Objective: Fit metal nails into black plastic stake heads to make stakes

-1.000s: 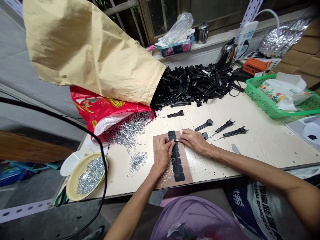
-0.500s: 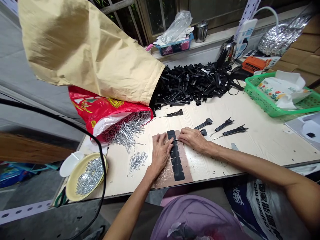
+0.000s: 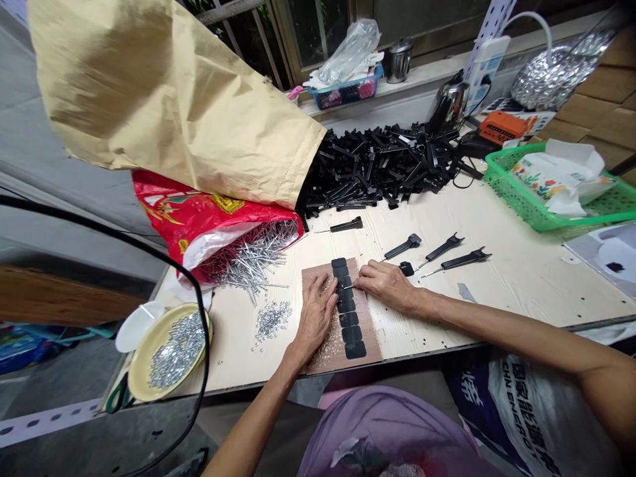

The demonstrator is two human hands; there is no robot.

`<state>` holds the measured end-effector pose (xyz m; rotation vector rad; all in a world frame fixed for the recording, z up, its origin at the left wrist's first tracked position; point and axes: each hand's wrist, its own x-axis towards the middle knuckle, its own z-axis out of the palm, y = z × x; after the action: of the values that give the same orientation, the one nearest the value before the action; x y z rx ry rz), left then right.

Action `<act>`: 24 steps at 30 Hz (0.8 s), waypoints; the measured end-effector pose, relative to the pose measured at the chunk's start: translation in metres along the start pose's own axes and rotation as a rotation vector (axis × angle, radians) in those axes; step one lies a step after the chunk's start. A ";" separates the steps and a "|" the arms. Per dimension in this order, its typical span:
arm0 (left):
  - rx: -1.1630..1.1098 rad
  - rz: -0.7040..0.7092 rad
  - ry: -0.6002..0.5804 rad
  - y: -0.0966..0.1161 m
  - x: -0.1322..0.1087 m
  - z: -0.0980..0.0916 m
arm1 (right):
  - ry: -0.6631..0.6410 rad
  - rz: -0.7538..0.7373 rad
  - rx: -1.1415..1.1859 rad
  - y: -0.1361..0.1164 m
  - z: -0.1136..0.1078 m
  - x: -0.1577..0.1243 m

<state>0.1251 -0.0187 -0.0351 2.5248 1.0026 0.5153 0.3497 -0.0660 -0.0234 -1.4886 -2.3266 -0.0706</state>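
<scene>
The right hand (image 3: pixel 381 283) has its grip closed in a pinch on a thin metal rod (image 3: pixel 349 287). The rod pokes out leftward from the fingertips, its far end over a row of black pads (image 3: pixel 350 318); whether it touches them is too small to tell. The left hand (image 3: pixel 315 315) lies just left of that grip, palm down and fingers loosely spread, with the thumb side by the pads; no object shows in it. Under the left hand and the pads is a brown board (image 3: pixel 370 341), dusted with pale crumbs. The row of pads runs both beyond the grip and back toward the person. All this sits on a pale bench (image 3: pixel 422 324).

Just right of the grip is a small black cap (image 3: pixel 406 268), and near it, beyond and to the right, lie three black handles (image 3: pixel 446 248). A fourth handle (image 3: pixel 346 225) lies farther beyond the grip, in front of a heap of black parts (image 3: pixel 372 165). To the left of the grip, past the left hand, is a small pile of metal bits (image 3: pixel 273 319); beyond that, long nails (image 3: pixel 253 255) spill from a red bag (image 3: pixel 166 209). Farthest left on the bench, a yellow bowl (image 3: pixel 138 376) holds more silvery bits.
</scene>
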 end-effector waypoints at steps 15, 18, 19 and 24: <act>-0.045 -0.026 0.183 0.009 0.009 0.001 | 0.010 0.053 0.024 -0.001 -0.004 0.000; -0.021 0.018 0.209 0.011 0.017 0.006 | 0.018 0.076 0.050 -0.001 -0.003 0.000; -0.016 0.030 0.212 0.012 0.019 0.007 | 0.021 0.084 0.056 -0.002 -0.003 0.000; -0.028 -0.037 0.264 0.011 0.019 0.005 | -0.003 0.075 0.017 -0.005 -0.005 0.001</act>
<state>0.1468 -0.0144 -0.0309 2.4521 1.1225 0.8619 0.3463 -0.0690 -0.0176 -1.5666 -2.2654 -0.0286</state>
